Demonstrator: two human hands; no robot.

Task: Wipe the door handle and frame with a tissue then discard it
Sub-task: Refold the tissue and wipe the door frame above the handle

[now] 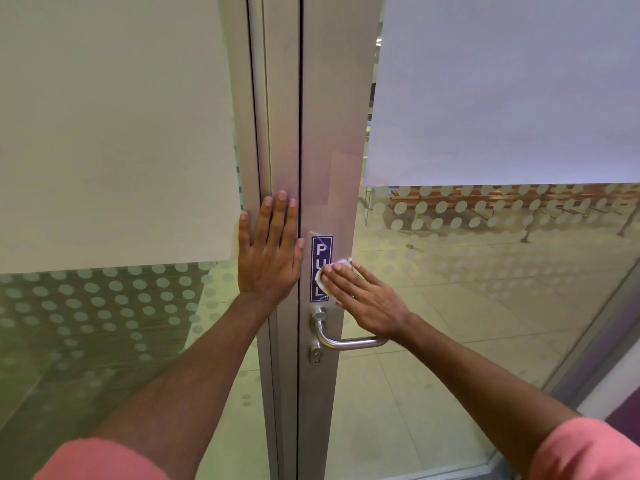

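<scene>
On the metal door frame [346, 133], the right hand [367, 299] presses a tissue [344, 262].

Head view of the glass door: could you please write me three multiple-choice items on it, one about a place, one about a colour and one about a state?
1. Where is the tissue?
A. Under the right hand, against the PULL sign
B. Draped over the lever
C. On the floor

2. What colour is the PULL sign?
A. Red
B. Dark purple
C. Green

3. How is the left hand placed?
A. Gripping the lever
B. Clenched in a fist
C. Flat, fingers straight, on the door frame

Answers:
1 A: the tissue's pale edges show around the right hand's fingers, which cover the sign's lower letters.
2 B: white letters stand on a dark purple strip.
3 C: the palm and straight fingers lie on the metal frame just left of the seam.
</scene>
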